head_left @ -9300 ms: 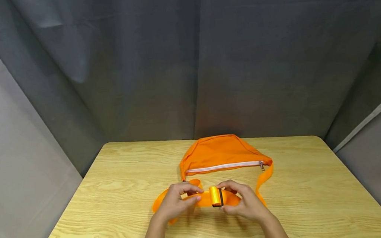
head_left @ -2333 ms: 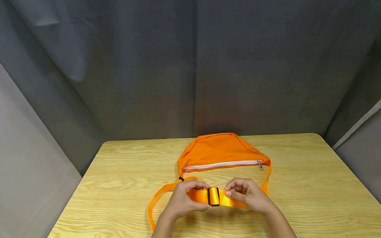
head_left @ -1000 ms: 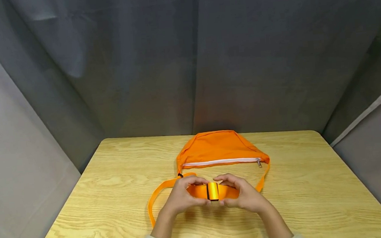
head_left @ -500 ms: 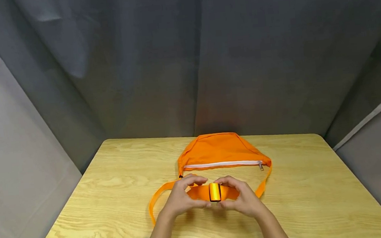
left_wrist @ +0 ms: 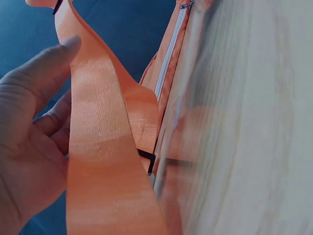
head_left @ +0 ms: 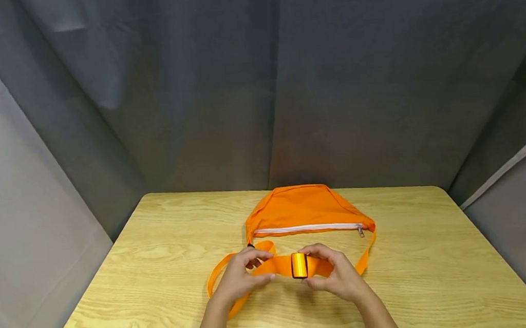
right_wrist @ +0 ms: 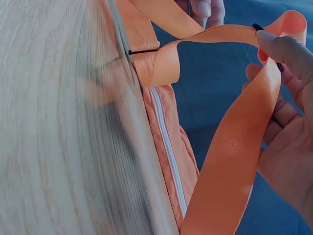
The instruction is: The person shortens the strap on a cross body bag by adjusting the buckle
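An orange waist bag (head_left: 306, 209) lies flat near the table's far edge, its white zipper (head_left: 307, 228) facing me. Raised off the tabletop in front of it is its orange strap (head_left: 280, 266), carrying a black-edged slider buckle (head_left: 300, 265) with webbing looped over it. My right hand (head_left: 338, 274) pinches the slider between thumb and fingers; the right wrist view shows the webbing (right_wrist: 234, 147) running down from it. Left of the slider, my left hand (head_left: 239, 278) holds the strap by its edges, thumb (left_wrist: 71, 46) on the near edge and other fingers partly hidden behind.
Left of the hands a slack strap loop (head_left: 214, 278) curves over the wooden table (head_left: 129, 293). A black ring (head_left: 251, 246) joins strap and bag at the left corner. Dark grey curtain (head_left: 202, 96) hangs behind the table, with paler panels at both sides.
My left hand has slid left along the strap, away from the slider, baring more webbing between the hands. The right hand keeps its hold on the slider, which sits slightly further right.
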{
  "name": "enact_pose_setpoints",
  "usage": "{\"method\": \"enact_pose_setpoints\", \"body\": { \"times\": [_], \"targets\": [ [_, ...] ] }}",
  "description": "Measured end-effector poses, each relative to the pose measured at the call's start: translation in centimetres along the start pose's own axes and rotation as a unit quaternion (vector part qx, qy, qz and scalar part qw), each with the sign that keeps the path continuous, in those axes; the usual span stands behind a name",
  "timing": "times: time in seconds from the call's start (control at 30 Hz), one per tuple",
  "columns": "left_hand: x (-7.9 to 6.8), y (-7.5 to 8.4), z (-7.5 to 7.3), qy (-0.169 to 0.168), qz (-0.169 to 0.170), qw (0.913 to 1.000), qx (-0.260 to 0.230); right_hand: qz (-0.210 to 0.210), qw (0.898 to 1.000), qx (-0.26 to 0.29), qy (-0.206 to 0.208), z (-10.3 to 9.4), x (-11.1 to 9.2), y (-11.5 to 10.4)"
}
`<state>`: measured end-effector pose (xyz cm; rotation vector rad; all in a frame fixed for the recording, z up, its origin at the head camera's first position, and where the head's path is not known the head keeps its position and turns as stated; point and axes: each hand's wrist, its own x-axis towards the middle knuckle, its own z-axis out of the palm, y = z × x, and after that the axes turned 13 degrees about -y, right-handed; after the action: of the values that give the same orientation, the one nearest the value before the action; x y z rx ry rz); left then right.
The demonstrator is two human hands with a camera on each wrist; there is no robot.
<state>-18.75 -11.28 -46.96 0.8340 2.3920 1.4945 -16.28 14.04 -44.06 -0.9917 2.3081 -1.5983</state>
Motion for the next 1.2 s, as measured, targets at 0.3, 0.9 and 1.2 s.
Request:
{"method": "enact_pose_setpoints", "body": {
  "times": [0.3,0.9,1.2],
  "targets": [
    [-0.1,-0.5,-0.4,0.006,0.026,0.9997,0.002,0.000,1.000,0.007,0.002,-0.1,0.0,-1.2],
    [-2.0,3.2,-3.0,-0.014,0.015,0.9996,-0.019,0.001,1.000,0.005,0.022,-0.1,-0.2,-1.3],
    [-1.8,3.2,-3.2,-0.028,0.000,0.9990,-0.034,-0.021,0.999,0.039,0.018,-0.4,-0.2,-1.1]
  ]
}}
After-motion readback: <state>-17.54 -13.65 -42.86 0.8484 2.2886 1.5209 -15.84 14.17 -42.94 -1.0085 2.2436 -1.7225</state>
